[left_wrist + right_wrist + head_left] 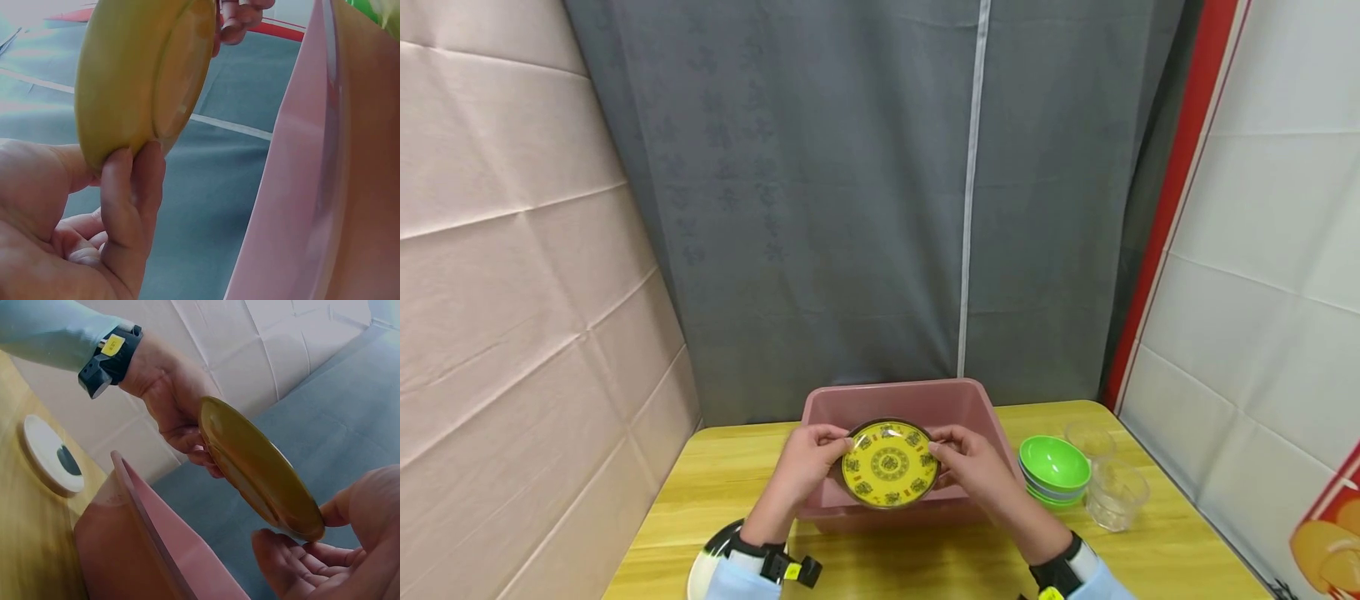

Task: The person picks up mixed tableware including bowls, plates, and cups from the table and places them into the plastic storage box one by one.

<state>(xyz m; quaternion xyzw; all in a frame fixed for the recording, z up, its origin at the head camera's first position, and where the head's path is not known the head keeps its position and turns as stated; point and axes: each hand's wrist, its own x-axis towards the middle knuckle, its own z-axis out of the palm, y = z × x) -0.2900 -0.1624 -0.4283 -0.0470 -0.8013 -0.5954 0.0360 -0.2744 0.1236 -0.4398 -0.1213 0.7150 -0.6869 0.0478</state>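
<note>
Both hands hold a yellow patterned plate (890, 463) with a dark rim, tilted so its face is toward the head camera. My left hand (809, 463) pinches the left edge between thumb and fingers. At the opposite edge my right hand (973, 468) pinches the rim the same way. The plate's plain underside (134, 75) faces the left wrist camera, with the left fingertips (119, 164) against it. In the head view the plate overlaps a pink plastic tub (895, 395); the right wrist view has it raised above the tub's rim (140, 506).
Right of the tub, a bright green bowl (1055, 462) tops a stack of bowls, with clear glasses (1116, 496) beside it. A white plate with a dark patch (53, 455) lies on the wooden table (730, 467) near the left forearm. A grey curtain (820, 208) hangs behind.
</note>
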